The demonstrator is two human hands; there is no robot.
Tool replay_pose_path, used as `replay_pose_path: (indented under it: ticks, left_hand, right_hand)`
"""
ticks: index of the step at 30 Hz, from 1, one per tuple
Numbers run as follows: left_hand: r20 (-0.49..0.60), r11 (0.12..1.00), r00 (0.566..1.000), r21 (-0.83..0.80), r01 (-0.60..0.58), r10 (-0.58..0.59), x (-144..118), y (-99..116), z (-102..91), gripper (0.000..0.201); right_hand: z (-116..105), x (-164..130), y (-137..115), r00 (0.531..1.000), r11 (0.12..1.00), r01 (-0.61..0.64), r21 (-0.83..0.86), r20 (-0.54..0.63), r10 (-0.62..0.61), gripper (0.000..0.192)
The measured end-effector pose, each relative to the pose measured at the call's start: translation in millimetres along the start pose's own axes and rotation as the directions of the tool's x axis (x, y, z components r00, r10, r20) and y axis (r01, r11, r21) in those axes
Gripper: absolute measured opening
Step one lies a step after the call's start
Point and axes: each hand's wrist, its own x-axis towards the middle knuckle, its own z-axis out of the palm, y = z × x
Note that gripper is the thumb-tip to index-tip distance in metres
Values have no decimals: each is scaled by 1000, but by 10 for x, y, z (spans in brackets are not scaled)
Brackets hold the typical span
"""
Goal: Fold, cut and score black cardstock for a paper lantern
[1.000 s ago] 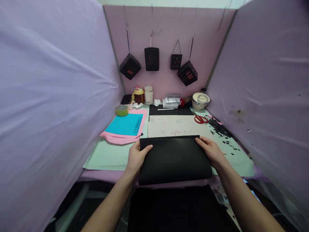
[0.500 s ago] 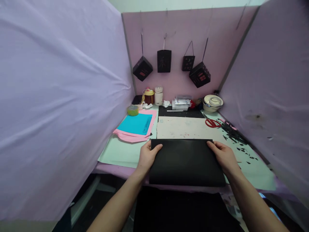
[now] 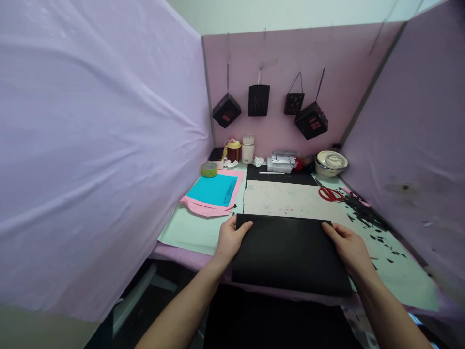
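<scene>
The black sheet (image 3: pixel 290 254) is held between both grips, left hand (image 3: pixel 230 238) and right hand (image 3: pixel 349 248) at its far corners, long axis left-right.

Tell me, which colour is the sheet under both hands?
Plain black sheet, seen in the head view, with left hand and right hand gripping its sides.

We cannot read the cut-out patterns on the hanging black lanterns (image 3: pixel 258 100); items in the clear box (image 3: pixel 281 161) are too small to identify.
</scene>
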Motion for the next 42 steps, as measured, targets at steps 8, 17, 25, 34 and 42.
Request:
replay_pose_path:
  ticks: [8,17,25,34,42]
  left_hand:
    - [12,1000,1000,11,-12,12,-5,11,-4,28]
    - [-26,996,996,32,-88,89,-25,26,-127,31]
    - [-86,985,990,140,-96,109,-17,-38,-152,36]
    - [-89,984,992,160,-73,88,-48,-8,-120,37]
    - [-88,991,995,127,-37,48,-69,-11,-91,36]
  right_hand:
    - [20,-25,-47,1000,1000,17,1,-9,-17,37]
    - [56,-95,-115,978,978,207,-1,-30,-207,42]
    - [66,-81,-70,969,969,248,14,-7,-248,43]
    - [58,-79,-64,974,973,225,49,-15,-225,43]
    - [29,-97,-59,976,975,216,57,-36,-214,43]
